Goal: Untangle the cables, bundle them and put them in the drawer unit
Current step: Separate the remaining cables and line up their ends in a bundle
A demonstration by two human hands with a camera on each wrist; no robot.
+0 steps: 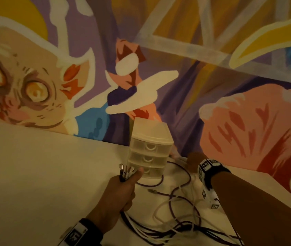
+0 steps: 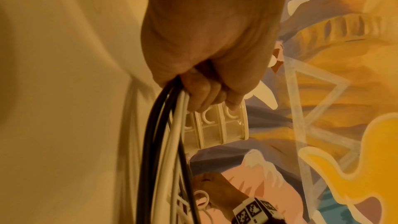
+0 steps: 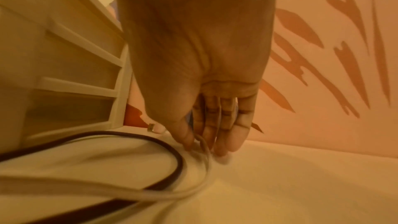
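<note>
Left hand (image 1: 121, 190) fisted around gathered cables (image 2: 172, 135), plugs up. Loose loops trail right across table (image 1: 43, 166). Right hand (image 3: 206, 108), fingers straight, touches white cable (image 3: 202, 144) beside closed drawer unit (image 1: 150, 153); nearer the stray end.

Dim warm yellow-orange light in all three views, source not visible. Head view soft, grainy, wide-angle bend at edges; mural (image 1: 176, 50) low contrast. Wrist views motion-blurred: white cable (image 3: 172, 193) smeared, table (image 3: 301, 185) softly shadowed, left hand (image 2: 204, 31) close and unsharp.
</note>
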